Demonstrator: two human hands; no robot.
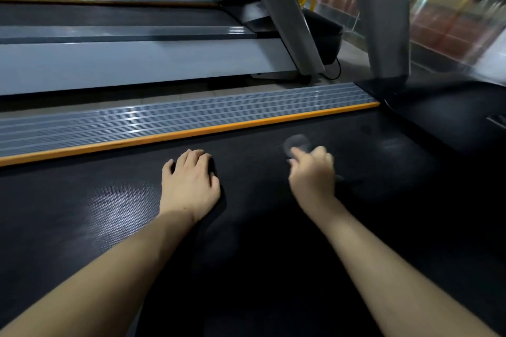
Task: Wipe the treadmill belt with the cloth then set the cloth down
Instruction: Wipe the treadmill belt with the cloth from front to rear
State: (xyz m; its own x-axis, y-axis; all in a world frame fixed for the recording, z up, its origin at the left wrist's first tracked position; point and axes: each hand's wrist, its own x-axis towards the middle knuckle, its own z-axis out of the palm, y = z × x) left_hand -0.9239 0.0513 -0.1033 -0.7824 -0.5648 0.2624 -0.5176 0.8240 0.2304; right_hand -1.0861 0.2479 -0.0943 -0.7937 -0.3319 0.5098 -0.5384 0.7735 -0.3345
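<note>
Grey cloth [297, 143], blurred, bunched in our right hand [312, 172], fingers curled round it, on the black treadmill belt [273, 254]. Left hand [190, 180] flat on the belt nearby, hands apart. Orange edge strip [191, 133] beyond. Step, we judge: wiping. Next: more strokes across unwiped belt.

Left hand [190, 182] resting palm-down on black textured treadmill belt [117, 213]; right hand [312, 172], blurred, gripping small dark grey cloth [297, 142] against belt. Beyond: orange edge strip [191, 133], ribbed grey side rail [164, 115], grey upright post [383, 13].
</note>
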